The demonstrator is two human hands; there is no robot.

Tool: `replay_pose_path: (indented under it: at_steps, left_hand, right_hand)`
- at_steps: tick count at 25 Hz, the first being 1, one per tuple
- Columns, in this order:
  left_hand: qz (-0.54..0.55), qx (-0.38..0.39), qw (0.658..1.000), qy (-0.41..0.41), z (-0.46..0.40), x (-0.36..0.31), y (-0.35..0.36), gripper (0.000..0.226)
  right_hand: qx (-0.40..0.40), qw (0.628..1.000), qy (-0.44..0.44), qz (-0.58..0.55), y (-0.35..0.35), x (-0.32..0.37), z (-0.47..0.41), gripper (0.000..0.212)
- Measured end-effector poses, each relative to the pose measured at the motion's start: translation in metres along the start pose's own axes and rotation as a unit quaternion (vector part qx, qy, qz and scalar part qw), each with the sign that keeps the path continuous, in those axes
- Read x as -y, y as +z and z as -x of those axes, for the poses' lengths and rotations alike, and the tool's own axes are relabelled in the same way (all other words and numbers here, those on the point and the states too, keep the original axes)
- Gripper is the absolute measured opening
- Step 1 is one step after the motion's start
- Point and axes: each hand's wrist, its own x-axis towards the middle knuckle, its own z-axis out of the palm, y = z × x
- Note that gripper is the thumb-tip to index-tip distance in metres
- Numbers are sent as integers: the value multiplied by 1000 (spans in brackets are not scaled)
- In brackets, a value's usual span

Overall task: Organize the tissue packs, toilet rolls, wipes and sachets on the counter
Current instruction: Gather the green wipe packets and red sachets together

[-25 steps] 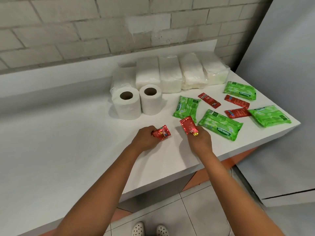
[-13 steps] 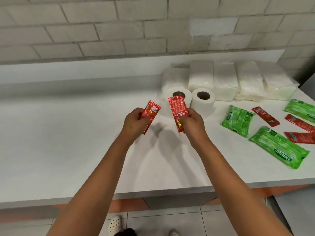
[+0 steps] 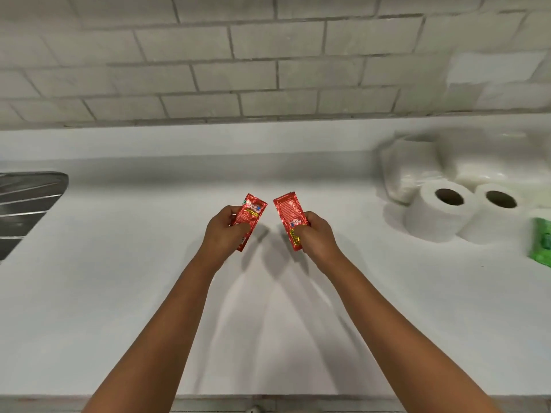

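Observation:
My left hand (image 3: 224, 231) pinches one red sachet (image 3: 250, 212) and my right hand (image 3: 316, 234) pinches another red sachet (image 3: 289, 213). Both sachets are held upright a little above the white counter (image 3: 149, 293), side by side near its middle. Two toilet rolls (image 3: 438, 210) lie on their sides at the right, cores facing me. Behind them stand blurred white tissue packs (image 3: 489, 156). A green wipes pack (image 3: 541, 242) is cut off by the right edge.
A steel sink drainboard (image 3: 26, 204) is set into the counter at the far left. A grey brick wall (image 3: 268, 70) rises behind the counter's raised back ledge. The counter's front edge runs along the bottom of the view.
Both hands have lifted the red sachets off the counter and carried them leftward, away from the wipes and the other sachets. The view has swung left, bringing the sink into sight.

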Motion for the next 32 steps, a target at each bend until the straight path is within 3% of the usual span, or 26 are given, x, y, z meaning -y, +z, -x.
replay_pose_path:
  at_steps: [4,9,15,20,24,32]
  left_hand:
    - [8,-11,1000,-14,-29,22,-56,33]
    - [-27,11,999,16,-64,48,-92,51]
    - [-152,50,985,59,-108,78,-86,42]
    - [-214,72,968,109,-139,76,-56,41]
    - [-340,63,923,169,-153,76,-36,39]
    - [-377,18,900,220,-157,83,-25,36]
  right_hand:
    - [14,1000,1,10,56,8,-17,11]
    - [-27,995,-74,65,102,5,-45,49]
    - [-80,962,-105,238,117,-18,-88,37]
    - [-160,893,-92,410,107,-28,-109,33]
    - [-204,892,-82,396,97,-31,-122,29]
    - [-232,891,-70,384,94,-35,-130,27]
